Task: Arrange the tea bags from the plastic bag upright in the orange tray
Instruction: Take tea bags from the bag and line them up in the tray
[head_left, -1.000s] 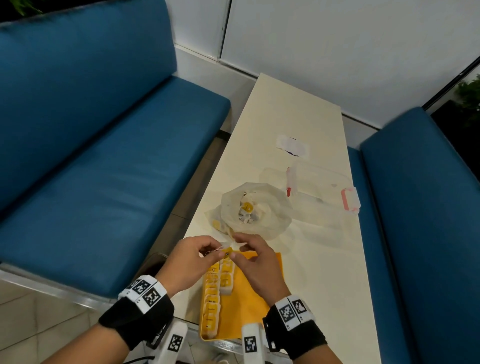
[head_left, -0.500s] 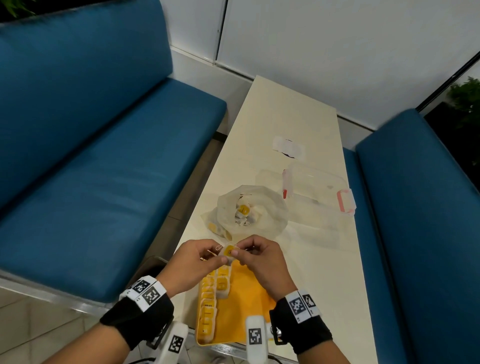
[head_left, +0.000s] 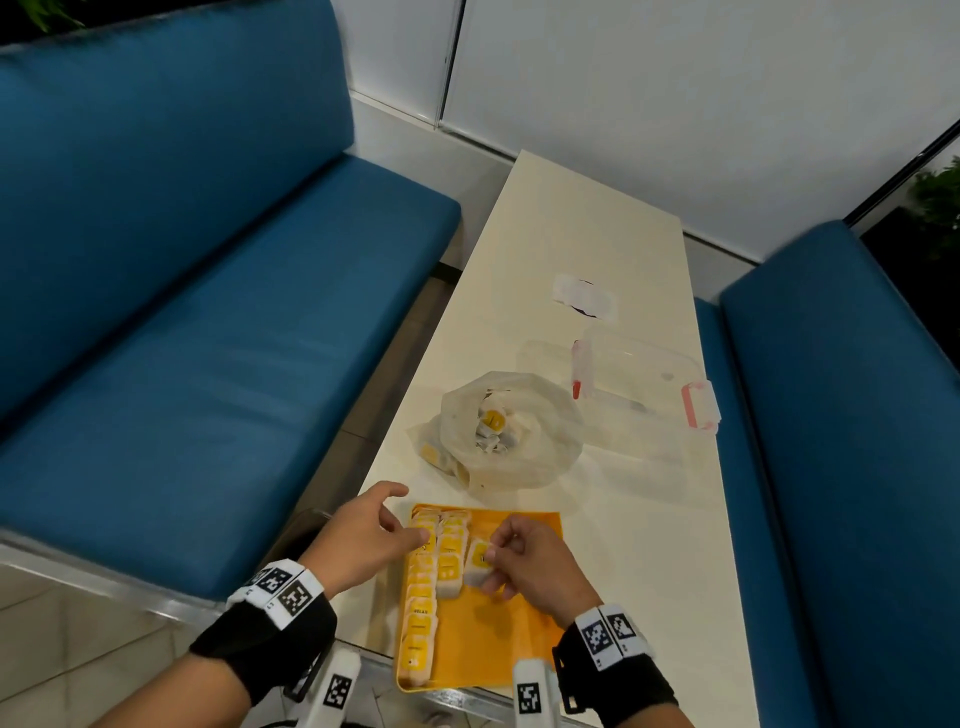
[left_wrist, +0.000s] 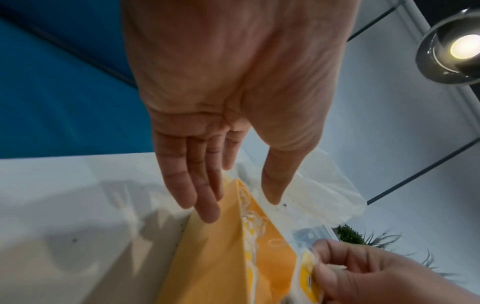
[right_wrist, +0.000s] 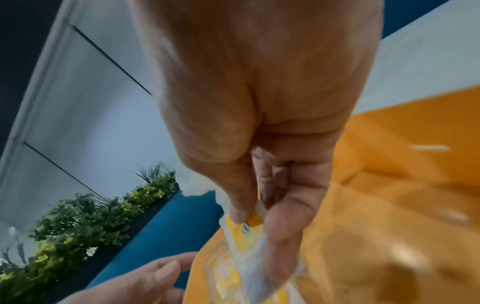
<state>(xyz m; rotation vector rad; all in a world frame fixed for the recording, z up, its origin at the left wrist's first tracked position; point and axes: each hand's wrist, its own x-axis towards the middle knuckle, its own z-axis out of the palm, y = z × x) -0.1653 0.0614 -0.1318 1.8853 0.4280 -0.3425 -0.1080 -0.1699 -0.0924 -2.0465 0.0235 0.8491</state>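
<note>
Right hand pinches one tea bag between thumb and curled fingers, over the tray – grip closed on it. The bag: white paper sachet with a yellow label, held roughly upright, just right of the second row; the right wrist view shows the thumb and forefinger on its yellow top edge, print too blurred to read. Left hand is loose and holds nothing, fingers relaxed and spread over the tray's left edge at about 10 o'clock from the right hand; fingertips hang above the rim.

Tray is flat, orange, at the near end of the tabletop. Two rows of tea bags stand along its left side, packed front to back, yellow labels facing up – the left row is longer.

Plastic bag lies at 12 o'clock from the tray, just beyond it, translucent white, mouth open, more yellow-labelled sachets inside. A clear box with red clips sits at 1 o'clock, beside the bag.
</note>
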